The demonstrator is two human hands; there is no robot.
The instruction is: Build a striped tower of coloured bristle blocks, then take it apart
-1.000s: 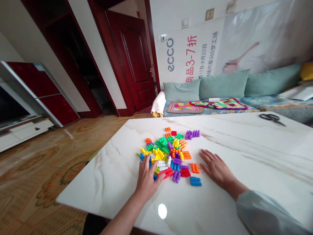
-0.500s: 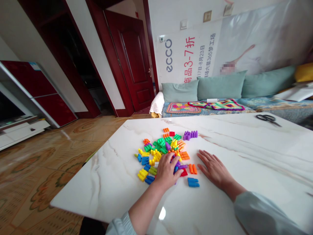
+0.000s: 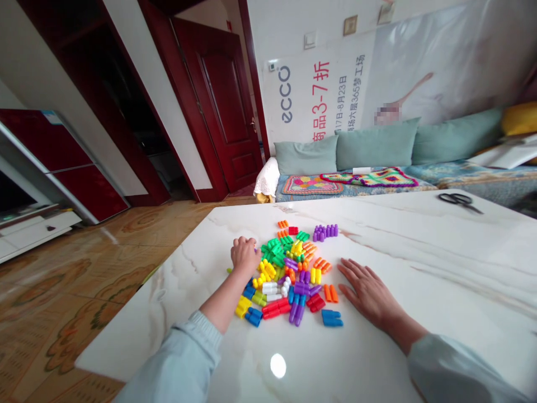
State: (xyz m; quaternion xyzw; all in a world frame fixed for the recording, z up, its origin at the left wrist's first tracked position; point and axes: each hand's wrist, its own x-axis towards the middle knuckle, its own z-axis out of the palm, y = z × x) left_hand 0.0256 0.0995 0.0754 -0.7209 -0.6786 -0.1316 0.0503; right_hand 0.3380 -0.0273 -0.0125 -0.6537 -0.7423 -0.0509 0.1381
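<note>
Bright plastic toy pieces, mostly peg-shaped and joined in small sets, lie in a loose pile on the white marbled table (image 3: 184, 336). My left hand (image 3: 245, 254) is at the pile's left edge, its fingers curled downward. A bit of purple shows by the fingertips; what they grip is hidden. Beside that hand are green pieces (image 3: 274, 249) and yellow pieces (image 3: 266, 271). My right hand (image 3: 369, 291) lies flat on the tabletop with fingers spread, holding nothing. Nearest to it are an orange pair (image 3: 330, 293) and a blue piece (image 3: 332, 318).
Black scissors (image 3: 459, 200) rest near the table's far right edge. Purple pegs (image 3: 325, 232) stand in a group behind the pile. Beyond the table is a sofa with green cushions (image 3: 377, 144); a dark red door (image 3: 222, 101) stands to its left.
My left hand has moved left and away from me, from the middle of the pile to its left edge, uncovering white, red and purple pieces. My right hand stays in place.
</note>
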